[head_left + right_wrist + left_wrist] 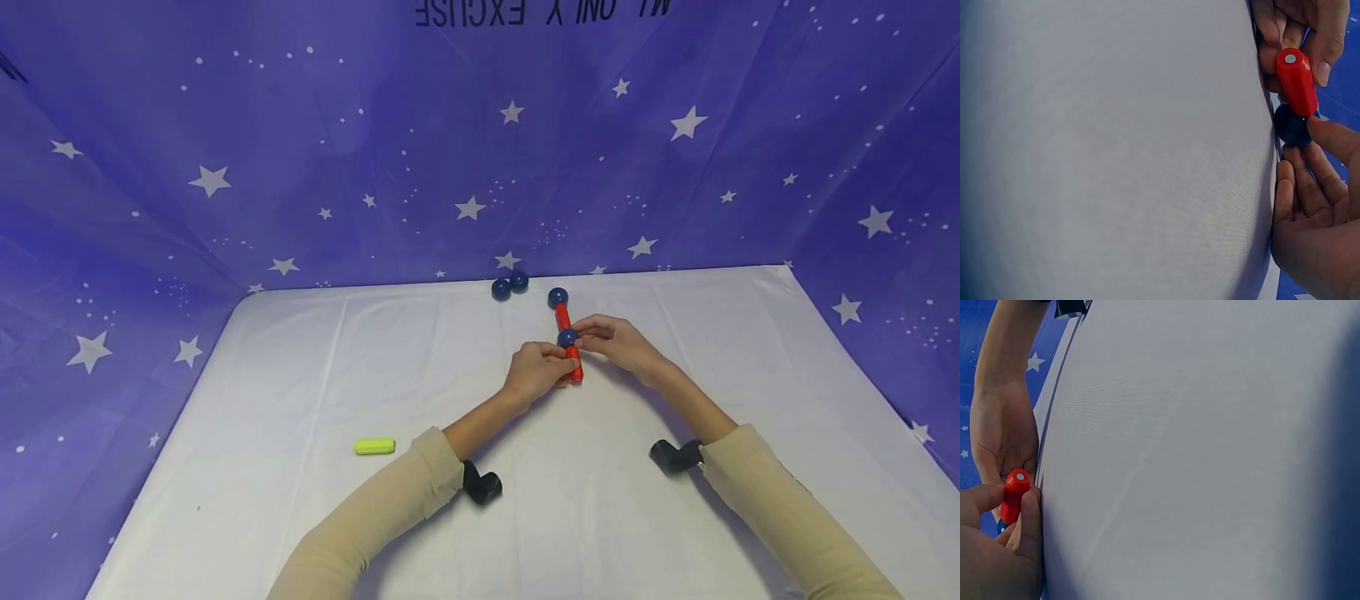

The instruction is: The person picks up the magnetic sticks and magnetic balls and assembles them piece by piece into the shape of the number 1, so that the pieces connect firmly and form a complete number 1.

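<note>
Two red rods and two blue balls make a line running away from me near the table's middle. My left hand point(534, 372) pinches the nearer red rod point(576, 368) between thumb and fingers; in the right wrist view this rod point(1298, 84) shows a silvery disc in its free end. Its other end meets a blue ball point(567, 338), seen below the rod as a dark ball point(1290, 128) in the right wrist view. My right hand point(622, 343) holds that ball with thumb and fingertips. Beyond it, the farther red rod point(562, 316) leads to another blue ball point(557, 297).
Two loose blue balls, one left point(501, 289) and one right point(519, 281), sit together at the table's back edge. A yellow-green rod point(374, 447) lies left of my left forearm. Black devices show at both sleeves. A starry purple cloth point(405, 167) hangs behind the white table point(300, 500).
</note>
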`<state>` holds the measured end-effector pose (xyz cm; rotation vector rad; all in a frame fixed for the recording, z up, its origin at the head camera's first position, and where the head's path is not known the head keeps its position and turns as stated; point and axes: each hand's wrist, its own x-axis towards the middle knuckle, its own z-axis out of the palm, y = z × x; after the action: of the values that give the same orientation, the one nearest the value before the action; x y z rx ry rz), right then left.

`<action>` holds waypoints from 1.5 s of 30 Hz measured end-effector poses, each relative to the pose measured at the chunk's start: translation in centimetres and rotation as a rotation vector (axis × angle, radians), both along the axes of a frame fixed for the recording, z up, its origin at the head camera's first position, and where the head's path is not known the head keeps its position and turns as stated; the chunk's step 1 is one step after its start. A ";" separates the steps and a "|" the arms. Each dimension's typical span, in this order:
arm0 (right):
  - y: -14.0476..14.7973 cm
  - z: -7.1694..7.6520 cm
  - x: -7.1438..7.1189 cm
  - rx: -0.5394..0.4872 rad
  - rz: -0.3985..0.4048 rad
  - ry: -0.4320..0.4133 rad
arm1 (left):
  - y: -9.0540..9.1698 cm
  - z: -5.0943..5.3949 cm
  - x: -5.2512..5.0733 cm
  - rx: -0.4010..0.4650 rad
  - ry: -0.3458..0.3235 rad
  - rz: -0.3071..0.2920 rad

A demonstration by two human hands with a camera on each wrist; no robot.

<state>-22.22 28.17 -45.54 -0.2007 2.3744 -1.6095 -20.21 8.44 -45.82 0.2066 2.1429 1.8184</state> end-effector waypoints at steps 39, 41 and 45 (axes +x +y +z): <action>0.1 -0.3 -0.3 0.011 -0.008 -0.012 | 0.4 0.1 0.2 -0.103 0.118 0.030; 0.1 -0.2 -0.3 0.016 -0.009 -0.013 | 0.4 0.1 0.2 -0.099 0.115 0.031; 0.0 -0.1 -0.3 0.026 -0.011 -0.015 | 0.4 0.1 0.2 -0.105 0.121 0.027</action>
<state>-22.49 28.17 -45.68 -0.1700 2.3876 -1.5782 -20.01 8.80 -45.69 0.2699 2.3275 1.7431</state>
